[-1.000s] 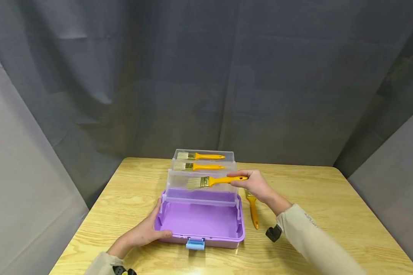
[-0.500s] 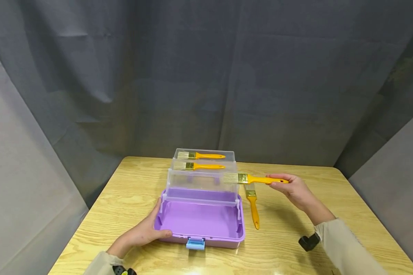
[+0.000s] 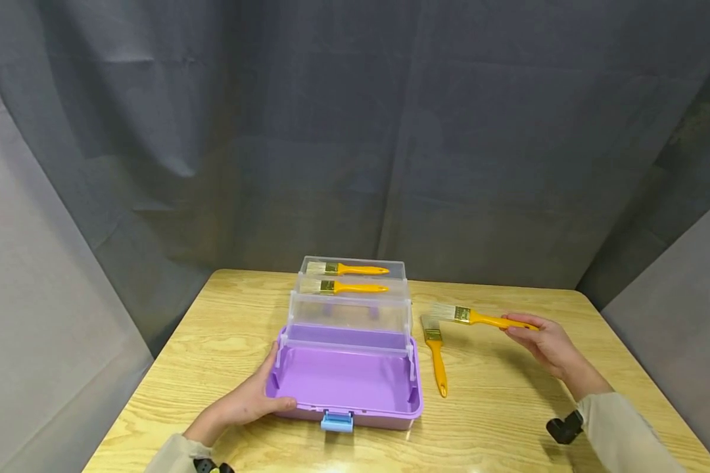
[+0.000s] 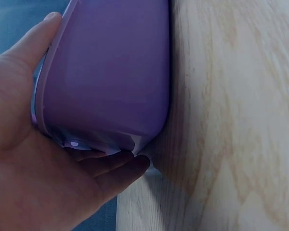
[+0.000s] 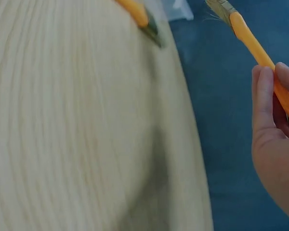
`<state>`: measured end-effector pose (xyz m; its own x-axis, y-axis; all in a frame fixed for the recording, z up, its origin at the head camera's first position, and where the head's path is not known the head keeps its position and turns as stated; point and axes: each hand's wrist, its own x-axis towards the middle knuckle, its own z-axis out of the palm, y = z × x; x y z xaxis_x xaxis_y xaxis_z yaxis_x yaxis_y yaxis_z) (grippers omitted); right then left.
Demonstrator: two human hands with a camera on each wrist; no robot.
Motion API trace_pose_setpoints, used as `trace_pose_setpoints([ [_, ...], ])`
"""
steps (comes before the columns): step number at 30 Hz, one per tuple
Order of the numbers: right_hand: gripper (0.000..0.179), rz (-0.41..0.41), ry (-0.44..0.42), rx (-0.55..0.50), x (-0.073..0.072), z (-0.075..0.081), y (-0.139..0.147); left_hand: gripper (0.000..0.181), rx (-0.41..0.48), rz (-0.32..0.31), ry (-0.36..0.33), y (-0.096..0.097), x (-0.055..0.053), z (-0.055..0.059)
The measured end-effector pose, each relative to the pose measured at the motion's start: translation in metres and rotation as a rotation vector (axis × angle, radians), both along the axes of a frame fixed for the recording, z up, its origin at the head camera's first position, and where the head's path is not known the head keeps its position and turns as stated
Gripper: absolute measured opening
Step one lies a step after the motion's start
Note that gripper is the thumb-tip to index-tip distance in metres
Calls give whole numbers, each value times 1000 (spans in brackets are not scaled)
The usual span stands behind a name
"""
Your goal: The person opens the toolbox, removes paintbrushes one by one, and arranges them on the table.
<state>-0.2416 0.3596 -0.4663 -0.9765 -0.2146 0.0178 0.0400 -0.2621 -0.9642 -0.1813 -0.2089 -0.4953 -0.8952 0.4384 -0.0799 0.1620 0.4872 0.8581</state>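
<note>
Left hand (image 3: 254, 395), fingers straightened, is resting against a purple box (image 3: 344, 378) on the table (image 3: 491, 407), while the right hand (image 3: 549, 343) is pinching a yellow-handled paintbrush (image 3: 486, 319) aloft toward the table's back right corner.

From above its near side, the head view looked forward and down over the pale wood-grained counter (image 3: 497, 420), far enough back to take in the dark grey cloth backdrop (image 3: 307, 144). The left wrist view, rolled sideways, looked from very near past the left fingers (image 4: 125, 174) at the outer wall of the purple plastic box (image 4: 108, 62), which the head view shared from above. The right wrist view, likewise rolled, faced across the counter past the right fingers (image 5: 265, 89), sharing the head view's raised yellow-handled flat paintbrush (image 5: 255, 45).
</note>
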Motion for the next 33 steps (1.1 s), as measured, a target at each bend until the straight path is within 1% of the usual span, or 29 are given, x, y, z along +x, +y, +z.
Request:
trace_pose_setpoints([
  [6, 30, -41, -63, -3, 0, -11, 15, 117, -4, -13, 5, -1, 0, -1],
  [11, 27, -83, -110, 29, 0, -16, 23, 117, 11, -16, 6, -1, -1, 0],
  [16, 28, -103, -116, 75, -2, -24, 30, 117, 32, -24, 18, 0, -3, 0],
  [19, 27, -100, -125, 98, -1, -28, 32, 118, 55, -37, 28, -1, -4, 0],
  [24, 25, -95, -130, 118, -2, -33, 33, 119, 62, -44, 40, -1, -3, 1],
  [25, 24, -95, -133, 132, -2, -34, 33, 119, 61, -44, 37, -1, -3, 1],
  [27, 27, -93, -136, 199, -3, -36, 32, 119, 64, -47, 30, -1, -3, 1],
  [30, 44, -98, -177, 321, -1, -38, 27, 118, 80, -53, 30, 0, -2, 1],
  [32, 49, -85, -201, 404, 0, -38, 24, 118, 85, -55, 37, 0, -2, 0],
  [33, 51, -78, -219, 429, 1, -37, 22, 118, 85, -56, 42, 0, -2, 1],
])
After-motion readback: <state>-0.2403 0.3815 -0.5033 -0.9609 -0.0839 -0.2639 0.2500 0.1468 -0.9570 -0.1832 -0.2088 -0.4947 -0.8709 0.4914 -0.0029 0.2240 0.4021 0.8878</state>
